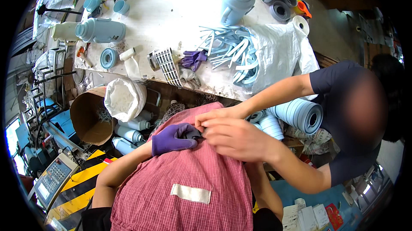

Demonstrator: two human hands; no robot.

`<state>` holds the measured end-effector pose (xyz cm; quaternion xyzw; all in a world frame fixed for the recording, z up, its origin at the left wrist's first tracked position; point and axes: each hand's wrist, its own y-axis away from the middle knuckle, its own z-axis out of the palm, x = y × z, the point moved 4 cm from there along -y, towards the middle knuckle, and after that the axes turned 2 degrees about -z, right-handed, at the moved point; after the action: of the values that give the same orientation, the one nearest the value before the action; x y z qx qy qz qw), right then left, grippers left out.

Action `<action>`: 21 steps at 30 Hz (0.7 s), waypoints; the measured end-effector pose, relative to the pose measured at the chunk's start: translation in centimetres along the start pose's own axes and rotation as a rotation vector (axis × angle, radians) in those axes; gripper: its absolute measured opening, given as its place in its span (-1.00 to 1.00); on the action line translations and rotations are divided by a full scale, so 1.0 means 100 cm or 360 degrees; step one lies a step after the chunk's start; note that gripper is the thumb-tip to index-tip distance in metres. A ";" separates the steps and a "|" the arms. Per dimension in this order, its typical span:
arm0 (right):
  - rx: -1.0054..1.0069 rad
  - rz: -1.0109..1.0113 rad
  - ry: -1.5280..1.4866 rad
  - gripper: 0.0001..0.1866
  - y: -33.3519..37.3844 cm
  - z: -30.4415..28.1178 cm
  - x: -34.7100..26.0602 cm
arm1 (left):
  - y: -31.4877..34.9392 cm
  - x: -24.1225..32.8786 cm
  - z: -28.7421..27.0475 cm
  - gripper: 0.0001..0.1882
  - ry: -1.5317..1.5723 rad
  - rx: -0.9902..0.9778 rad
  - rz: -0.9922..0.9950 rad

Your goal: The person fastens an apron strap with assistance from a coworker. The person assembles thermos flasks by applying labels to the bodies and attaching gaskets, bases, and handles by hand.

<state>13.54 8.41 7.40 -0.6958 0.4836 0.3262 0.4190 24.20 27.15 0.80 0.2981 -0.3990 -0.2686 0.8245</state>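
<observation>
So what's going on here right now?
The person's left hand, in a purple glove, rests at the top of their red checked garment, with its fingers on a small dark piece. A co-worker in a dark top reaches in from the right, and both of the co-worker's bare hands are working at that same spot. The person's right hand is hidden. Beyond them, the worktable holds a pile of pale blue handles and a pale blue jug.
</observation>
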 end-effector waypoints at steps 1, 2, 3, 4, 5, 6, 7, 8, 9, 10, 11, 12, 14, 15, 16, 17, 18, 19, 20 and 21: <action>-0.0113 -0.0195 0.0253 -0.86 -0.018 0.003 -0.006 | -0.001 0.002 0.002 -0.65 0.0000 -0.0036 0.0003; -0.0144 -0.0302 0.0142 -0.86 -0.030 0.023 0.013 | 0.001 -0.026 -0.008 -0.67 -0.0040 0.0134 0.0121; -0.0162 -0.0160 0.0154 -0.89 -0.030 0.028 0.009 | -0.006 -0.012 -0.005 -0.67 -0.0080 -0.0008 0.0132; -0.0207 -0.0153 0.0034 -0.89 -0.033 0.039 0.019 | -0.006 -0.009 -0.004 -0.68 -0.0052 0.0041 0.0155; -0.0219 -0.0183 -0.0002 -0.89 -0.034 0.043 0.025 | -0.005 -0.009 -0.004 -0.69 -0.0021 0.0095 0.0176; -0.0277 -0.0116 0.0018 -0.88 -0.036 0.041 0.025 | -0.007 -0.012 -0.005 -0.70 0.0034 0.0097 0.0141; -0.0337 -0.0050 0.0034 -0.86 -0.038 0.040 0.024 | -0.011 -0.013 -0.006 -0.70 0.0031 0.0073 0.0145; -0.0250 0.0022 0.0101 -0.88 -0.037 0.044 0.023 | -0.014 -0.015 -0.008 -0.71 -0.0031 0.0067 0.0140; -0.0255 0.0019 0.0096 -0.88 -0.039 0.044 0.022 | -0.017 -0.018 -0.009 -0.71 -0.0087 0.0087 0.0132; -0.0287 0.0103 0.0165 -0.88 -0.041 0.044 0.023 | -0.017 -0.020 -0.010 -0.71 -0.0082 0.0091 0.0132; -0.0319 0.0187 0.0235 -0.88 -0.041 0.043 0.025 | -0.017 -0.022 -0.011 -0.71 -0.0143 0.0127 0.0135; -0.0322 0.0185 0.0230 -0.88 -0.041 0.044 0.026 | -0.017 -0.023 -0.012 -0.72 -0.0204 0.0163 0.0136; -0.0300 0.0275 0.0300 -0.88 -0.038 0.045 0.030 | -0.016 -0.021 -0.011 -0.73 -0.0124 0.0184 0.0112; -0.0302 0.0270 0.0298 -0.88 -0.037 0.046 0.030 | -0.015 -0.020 -0.012 -0.74 -0.0046 0.0206 0.0091; -0.0259 0.0300 0.0292 -0.89 -0.036 0.047 0.029 | -0.015 -0.019 -0.011 -0.74 -0.0044 0.0210 0.0092; -0.0215 0.0331 0.0286 -0.89 -0.035 0.047 0.028 | -0.015 -0.016 -0.009 -0.75 -0.0004 0.0200 0.0147; -0.0217 0.0329 0.0284 -0.89 -0.035 0.047 0.024 | -0.015 -0.013 -0.007 -0.75 0.0038 0.0188 0.0200; -0.0212 0.0333 0.0275 -0.89 -0.037 0.044 0.019 | -0.014 -0.012 -0.005 -0.75 0.0040 0.0191 0.0201; -0.0207 0.0336 0.0266 -0.90 -0.037 0.043 0.016 | -0.012 -0.009 -0.004 -0.74 0.0038 0.0211 0.0236; -0.0207 0.0335 0.0266 -0.90 -0.037 0.045 0.014 | -0.010 -0.007 -0.004 -0.73 0.0034 0.0230 0.0269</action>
<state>17.28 12.56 5.20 -0.6918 0.5648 0.3399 0.2947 23.99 27.06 -0.47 0.3248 -0.4323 -0.1653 0.8248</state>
